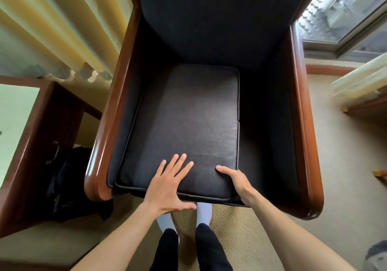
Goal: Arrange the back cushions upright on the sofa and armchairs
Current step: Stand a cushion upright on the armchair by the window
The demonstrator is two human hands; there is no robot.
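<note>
Dark fabric cushion lies flat on the armchair seat, long axis running front edge to backrest, shifted toward the left arm. Your left hand rests spread and flat near its front edge, likely steadying; your right hand curls around the front right corner, probably to lift it upright.

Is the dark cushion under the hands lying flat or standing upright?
Lying flat. The cushion lies face-up on the armchair seat, left hand spread flat on top, right hand gripping its front right corner.
</note>
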